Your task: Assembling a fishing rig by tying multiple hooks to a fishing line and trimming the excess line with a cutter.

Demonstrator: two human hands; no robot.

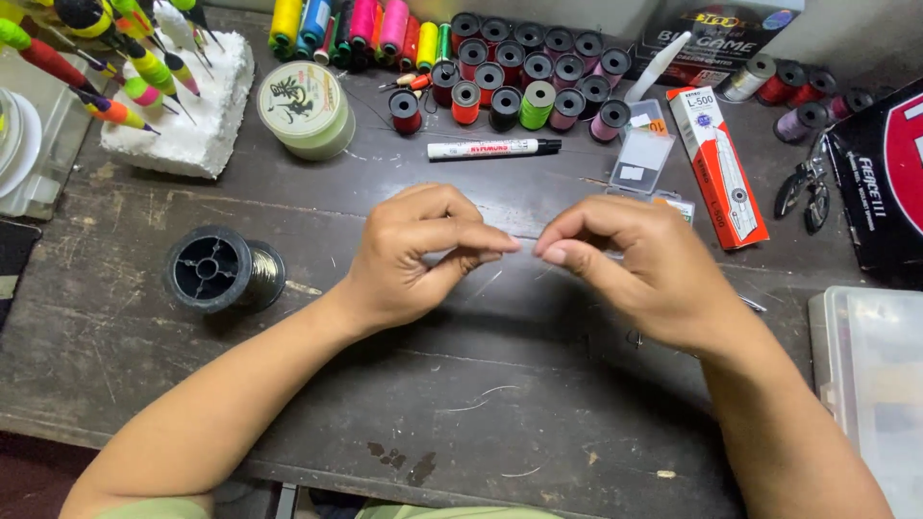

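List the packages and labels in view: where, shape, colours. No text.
Slim box: right of centre, long, white and orange-red.
Dark box: top right, black with bright print.
Black pack: right edge, red and white emblem.
Line spool: upper left, round, pale green, black-figure label.
Marker: centre top, white, black cap.

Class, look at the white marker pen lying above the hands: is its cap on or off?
On. The white marker pen lies flat on the table, black cap covering its right end.
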